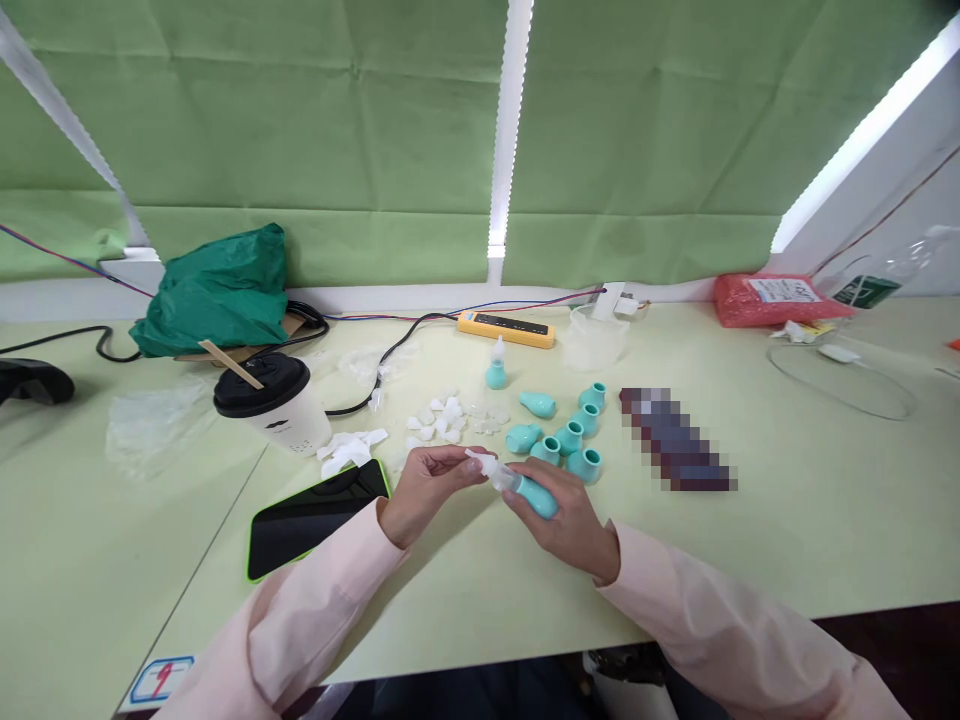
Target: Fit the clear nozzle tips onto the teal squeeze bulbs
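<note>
Between my hands is a nasal aspirator with a teal bulb (538, 497), a clear middle and a white tip (486, 462). My right hand (568, 515) wraps round the bulb end. The fingers of my left hand (433, 490) pinch the white tip, which points up and left. Beyond them stands an assembled aspirator (496, 368), upright. Several loose teal bulbs (571, 437) are grouped past my right hand, most with their round openings showing. Small white tips (442, 418) lie in a pile past my left hand, beside some clear pieces (487, 418).
A phone (315, 515) lies by my left forearm, with crumpled tissue (349, 450) and a lidded paper cup (277, 405) behind it. Farther back are a yellow power strip (506, 329), a clear plastic cup (596, 340), a green bag (217, 295) and a red package (772, 298). A blurred dark object (675, 440) lies right.
</note>
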`<state>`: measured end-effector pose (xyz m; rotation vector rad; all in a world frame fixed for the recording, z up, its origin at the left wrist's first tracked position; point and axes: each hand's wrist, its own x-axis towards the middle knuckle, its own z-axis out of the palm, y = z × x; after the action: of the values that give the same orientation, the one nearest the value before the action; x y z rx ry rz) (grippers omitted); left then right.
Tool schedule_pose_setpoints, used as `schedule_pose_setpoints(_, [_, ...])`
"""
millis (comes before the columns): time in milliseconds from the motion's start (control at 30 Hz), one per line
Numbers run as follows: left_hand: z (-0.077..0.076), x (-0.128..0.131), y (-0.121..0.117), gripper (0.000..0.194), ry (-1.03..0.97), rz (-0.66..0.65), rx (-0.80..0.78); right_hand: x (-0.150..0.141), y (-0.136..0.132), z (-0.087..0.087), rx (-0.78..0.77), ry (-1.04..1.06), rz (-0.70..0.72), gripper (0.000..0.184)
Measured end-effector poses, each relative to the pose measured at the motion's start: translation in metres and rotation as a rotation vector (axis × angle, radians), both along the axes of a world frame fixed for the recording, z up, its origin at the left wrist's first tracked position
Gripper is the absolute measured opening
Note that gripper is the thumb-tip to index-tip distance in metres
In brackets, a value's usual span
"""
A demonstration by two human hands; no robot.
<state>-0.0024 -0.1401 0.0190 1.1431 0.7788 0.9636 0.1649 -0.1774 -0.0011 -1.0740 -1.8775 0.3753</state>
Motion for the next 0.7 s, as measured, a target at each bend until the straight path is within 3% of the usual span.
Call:
schedule_pose_setpoints(333, [-0.010, 0.007, -0.007, 0.027, 0.010, 0.117, -0.071, 0.003, 0.000, -0.009, 0.079, -0.307, -0.071, 0.024])
schedule_pose_setpoints(533, [-0.006, 0.004, -0.005, 0.029, 0.069, -0.040, -0.005, 0.006, 0.003, 0.000, -0.071, -0.138, 0.070, 0.021])
schedule_pose_setpoints(700, [-0.007, 0.003, -0.004, 0.028, 0.116, -0.079, 0.034, 0.006, 0.005, 0.002, -0.148, -0.042, 0.119, 0.018])
